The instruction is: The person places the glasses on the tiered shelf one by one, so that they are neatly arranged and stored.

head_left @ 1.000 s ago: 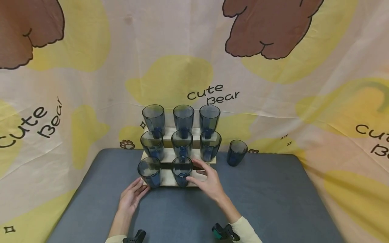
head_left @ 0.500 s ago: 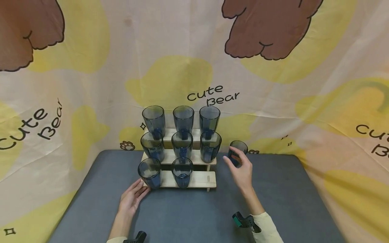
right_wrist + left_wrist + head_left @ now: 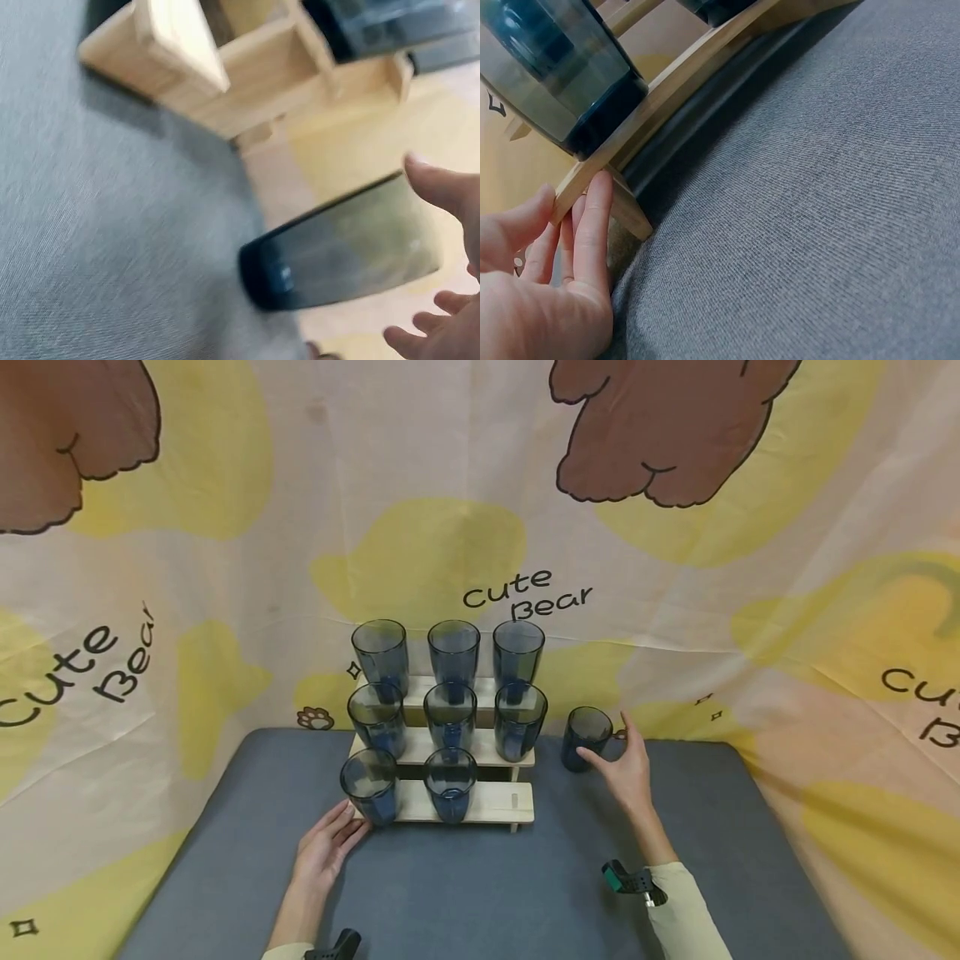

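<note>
A three-step wooden stand (image 3: 497, 802) holds blue-grey tumblers, three on each upper step and two on the lowest. My left hand (image 3: 318, 853) pinches the lowest step's left end, thumb on its edge and fingers beneath, as the left wrist view shows. The left front tumbler (image 3: 555, 82) stands just above those fingers. Right of the stand, a single tumbler (image 3: 585, 727) is on the table. My right hand (image 3: 627, 774) is at its right side, thumb in front and fingers spread. In the right wrist view a gap shows between the fingers and this tumbler (image 3: 345, 251).
A grey cloth (image 3: 450, 893) covers the table. Behind it and at both sides hangs a printed curtain (image 3: 300, 568) with bears and lettering, close behind the stand. The lowest step's right end is bare, beside the second front tumbler (image 3: 450, 785).
My right hand has left the second front tumbler and moved right, passing in front of the lone tumbler to its right side. My left hand stays at the stand's left end.
</note>
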Tool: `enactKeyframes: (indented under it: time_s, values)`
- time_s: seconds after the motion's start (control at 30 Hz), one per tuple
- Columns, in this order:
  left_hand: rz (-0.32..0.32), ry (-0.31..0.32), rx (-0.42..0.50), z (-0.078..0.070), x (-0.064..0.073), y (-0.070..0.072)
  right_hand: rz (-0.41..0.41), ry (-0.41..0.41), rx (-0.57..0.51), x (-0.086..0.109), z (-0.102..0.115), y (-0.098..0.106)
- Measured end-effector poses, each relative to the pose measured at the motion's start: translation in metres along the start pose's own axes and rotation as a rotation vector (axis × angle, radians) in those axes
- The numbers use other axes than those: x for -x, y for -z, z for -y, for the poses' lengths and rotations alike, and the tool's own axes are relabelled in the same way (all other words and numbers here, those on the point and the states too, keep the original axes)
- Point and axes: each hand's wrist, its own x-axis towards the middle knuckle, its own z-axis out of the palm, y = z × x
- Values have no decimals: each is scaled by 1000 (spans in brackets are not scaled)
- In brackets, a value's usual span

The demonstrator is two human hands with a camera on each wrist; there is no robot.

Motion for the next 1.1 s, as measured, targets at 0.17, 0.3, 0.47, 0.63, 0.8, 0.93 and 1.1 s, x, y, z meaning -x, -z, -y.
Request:
enactKeyframes:
  time_s: [0.17,0.3,0.47,0.63,0.8,0.93,1.1]
  values:
    - [6,0,-9,2,0,0,101,-60,-67,-5,-23,-7]
    - [7,8,0,3,-2,0,127,-98,-185,-8,-35,-12]
    - [17,14,-1,2,-3,-1,150,-125,-323,-11,-45,-15]
    - [16,14,7,2,-2,-1,176,-126,-331,-16,-47,-15]
    - [22,1,-3,2,-2,0,170,-105,-342,-16,-45,-15]
    - [32,-5,-3,1,-2,0,135,-102,-349,-13,-44,-16]
    - [13,-8,-5,1,-2,1,128,-91,-339,-10,-46,-20]
